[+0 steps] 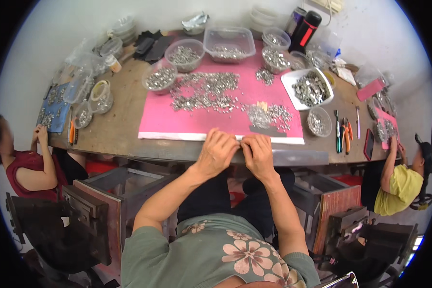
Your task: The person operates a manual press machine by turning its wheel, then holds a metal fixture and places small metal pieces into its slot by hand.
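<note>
My left hand (217, 151) and my right hand (258, 154) meet at the near edge of a pink mat (153, 117). The fingers of both are pinched together, with the fingertips almost touching. Whatever lies between them is too small or hidden to make out. Just beyond the hands, a round heap of fine silvery pieces (258, 116) lies on the mat beside a scatter of small shiny metal parts (280, 116). A dark grey strip (269, 131) sits in front of these. Farther left spreads a larger pile of small silver metal parts (204, 91).
Plastic bowls of metal parts (160, 79) and a clear rectangular tub (229, 42) line the mat's far side. To the right are a white tray (293, 98), pliers (346, 134) and a phone (368, 144). One person (36, 165) sits left, another (403, 185) right.
</note>
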The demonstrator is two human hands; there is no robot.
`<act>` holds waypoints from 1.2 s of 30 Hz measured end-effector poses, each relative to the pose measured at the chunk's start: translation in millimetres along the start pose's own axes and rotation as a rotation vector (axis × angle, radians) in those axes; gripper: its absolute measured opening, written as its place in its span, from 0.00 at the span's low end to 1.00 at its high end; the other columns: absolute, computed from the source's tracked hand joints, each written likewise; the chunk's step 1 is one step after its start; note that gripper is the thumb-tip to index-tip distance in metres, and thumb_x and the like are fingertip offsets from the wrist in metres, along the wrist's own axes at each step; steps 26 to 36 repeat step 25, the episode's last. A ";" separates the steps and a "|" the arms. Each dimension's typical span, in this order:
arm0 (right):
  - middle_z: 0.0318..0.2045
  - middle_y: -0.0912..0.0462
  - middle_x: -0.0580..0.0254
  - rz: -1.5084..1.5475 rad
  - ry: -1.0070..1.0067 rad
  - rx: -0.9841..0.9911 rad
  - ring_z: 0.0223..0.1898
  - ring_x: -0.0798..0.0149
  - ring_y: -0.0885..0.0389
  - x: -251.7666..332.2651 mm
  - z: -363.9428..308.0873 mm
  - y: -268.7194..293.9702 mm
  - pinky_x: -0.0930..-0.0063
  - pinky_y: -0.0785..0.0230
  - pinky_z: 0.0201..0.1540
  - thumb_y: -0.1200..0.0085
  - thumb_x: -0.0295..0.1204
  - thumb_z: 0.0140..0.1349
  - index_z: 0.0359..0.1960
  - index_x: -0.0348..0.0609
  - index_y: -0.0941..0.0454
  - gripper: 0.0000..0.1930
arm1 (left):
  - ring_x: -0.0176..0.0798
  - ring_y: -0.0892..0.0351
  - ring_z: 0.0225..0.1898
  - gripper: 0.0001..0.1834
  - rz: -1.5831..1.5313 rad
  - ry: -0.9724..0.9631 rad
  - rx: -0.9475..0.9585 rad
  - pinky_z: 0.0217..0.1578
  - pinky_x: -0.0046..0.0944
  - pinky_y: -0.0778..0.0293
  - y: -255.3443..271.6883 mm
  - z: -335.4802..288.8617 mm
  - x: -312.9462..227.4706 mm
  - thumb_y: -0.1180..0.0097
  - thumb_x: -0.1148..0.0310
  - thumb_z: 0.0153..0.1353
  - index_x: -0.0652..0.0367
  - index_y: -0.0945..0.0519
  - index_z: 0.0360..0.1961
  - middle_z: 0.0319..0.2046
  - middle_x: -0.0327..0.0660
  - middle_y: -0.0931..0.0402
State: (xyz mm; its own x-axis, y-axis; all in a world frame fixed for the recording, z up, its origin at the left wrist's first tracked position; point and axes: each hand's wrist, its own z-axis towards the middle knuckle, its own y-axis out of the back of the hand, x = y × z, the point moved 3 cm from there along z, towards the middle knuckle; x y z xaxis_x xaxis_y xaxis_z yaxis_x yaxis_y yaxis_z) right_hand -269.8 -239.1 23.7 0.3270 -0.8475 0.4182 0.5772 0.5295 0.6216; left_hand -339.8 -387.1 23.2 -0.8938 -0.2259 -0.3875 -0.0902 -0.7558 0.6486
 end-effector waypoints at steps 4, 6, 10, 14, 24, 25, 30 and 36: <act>0.37 0.21 0.56 -0.092 0.114 0.061 0.39 0.52 0.22 -1.8 -3.8 0.5 0.58 0.34 0.45 0.40 0.21 0.58 0.38 0.39 0.23 0.07 | 0.48 0.22 0.50 0.14 0.044 0.063 -0.036 0.64 0.57 0.39 -9.7 -19.3 -4.1 0.34 0.73 0.56 0.59 0.19 0.45 0.46 0.43 0.19; 0.37 0.21 0.57 -0.083 0.168 0.083 0.40 0.53 0.22 -0.6 -1.8 5.2 0.58 0.34 0.46 0.40 0.21 0.58 0.39 0.39 0.22 0.08 | 0.46 0.22 0.52 0.16 0.063 0.105 -0.076 0.65 0.57 0.41 -12.8 -26.7 -5.5 0.35 0.73 0.57 0.57 0.20 0.48 0.47 0.42 0.19; 0.38 0.19 0.58 -0.058 0.199 0.116 0.41 0.55 0.21 -0.7 -4.2 8.9 0.60 0.33 0.48 0.38 0.19 0.57 0.42 0.40 0.20 0.11 | 0.46 0.22 0.51 0.17 0.070 0.124 -0.140 0.63 0.54 0.39 -15.8 -29.2 -8.5 0.36 0.73 0.59 0.58 0.23 0.50 0.47 0.43 0.20; 0.41 0.18 0.52 0.117 -0.051 0.008 0.45 0.50 0.20 -14.9 -18.6 15.7 0.58 0.30 0.51 0.38 0.19 0.57 0.47 0.38 0.20 0.15 | 0.47 0.20 0.49 0.18 0.022 0.112 -0.175 0.58 0.49 0.36 -15.2 -28.8 -7.7 0.34 0.75 0.58 0.59 0.23 0.50 0.46 0.43 0.19; 0.37 0.15 0.61 0.508 -0.518 -0.138 0.38 0.69 0.17 -57.3 -44.4 14.3 0.76 0.26 0.45 0.41 0.23 0.67 0.51 0.37 0.20 0.12 | 0.44 0.23 0.46 0.13 0.155 0.030 -0.155 0.54 0.47 0.35 -13.8 -21.8 -12.9 0.37 0.73 0.59 0.50 0.18 0.46 0.42 0.39 0.22; 0.36 0.15 0.63 0.431 -0.455 -0.087 0.38 0.69 0.17 -52.2 -42.2 19.4 0.77 0.26 0.45 0.42 0.24 0.68 0.51 0.40 0.19 0.11 | 0.43 0.23 0.47 0.14 0.170 0.016 -0.152 0.54 0.48 0.35 -13.5 -21.8 -12.4 0.36 0.72 0.60 0.49 0.18 0.47 0.43 0.38 0.22; 0.36 0.15 0.63 0.431 -0.455 -0.087 0.38 0.69 0.17 -52.2 -42.2 19.4 0.77 0.26 0.45 0.42 0.24 0.68 0.51 0.40 0.19 0.11 | 0.43 0.23 0.47 0.14 0.170 0.016 -0.152 0.54 0.48 0.35 -13.5 -21.8 -12.4 0.36 0.72 0.60 0.49 0.18 0.47 0.43 0.38 0.22; 0.36 0.15 0.63 0.431 -0.455 -0.087 0.38 0.69 0.17 -52.2 -42.2 19.4 0.77 0.26 0.45 0.42 0.24 0.68 0.51 0.40 0.19 0.11 | 0.43 0.23 0.47 0.14 0.170 0.016 -0.152 0.54 0.48 0.35 -13.5 -21.8 -12.4 0.36 0.72 0.60 0.49 0.18 0.47 0.43 0.38 0.22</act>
